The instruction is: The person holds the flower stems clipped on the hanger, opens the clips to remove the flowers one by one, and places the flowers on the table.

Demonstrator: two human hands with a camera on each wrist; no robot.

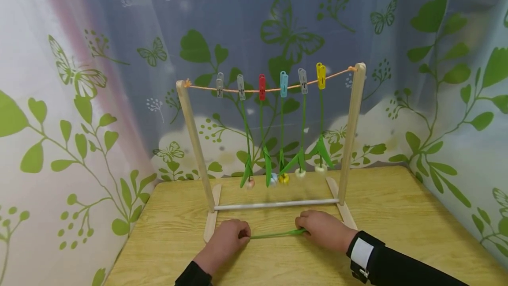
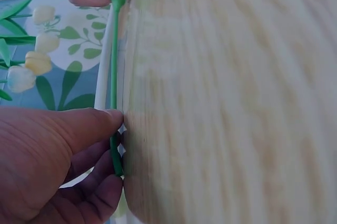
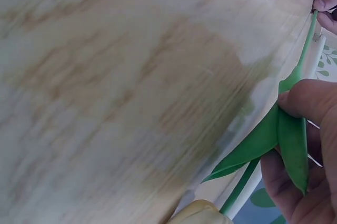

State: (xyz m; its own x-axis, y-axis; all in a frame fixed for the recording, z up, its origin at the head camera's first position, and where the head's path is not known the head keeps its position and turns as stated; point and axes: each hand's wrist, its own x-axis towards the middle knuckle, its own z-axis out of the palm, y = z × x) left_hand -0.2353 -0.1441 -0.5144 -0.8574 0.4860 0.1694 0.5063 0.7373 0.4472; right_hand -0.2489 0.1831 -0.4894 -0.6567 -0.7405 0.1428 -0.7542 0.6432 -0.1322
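Observation:
An artificial tulip (image 1: 274, 235) stretches between both hands, low over the front of the wooden table. My left hand (image 1: 227, 242) pinches the bare end of its green stem (image 2: 114, 61) between thumb and fingers. My right hand (image 1: 326, 230) grips the other part, where the green leaves (image 3: 251, 139) join the stem. Beyond that hand, the pale yellow flower head (image 3: 201, 214) shows at the bottom of the right wrist view. Behind the hands stands a wooden frame (image 1: 193, 144) with an orange cord (image 1: 271, 90). Several tulips (image 1: 303, 122) hang from it, heads down, by clothespins.
The leftmost grey clothespin (image 1: 220, 85) sits on the cord with no flower under it. A white rod (image 1: 278, 205) joins the frame's feet just beyond the hands. A patterned curtain (image 1: 238, 21) encloses the wooden table (image 1: 397, 224) at the back and sides.

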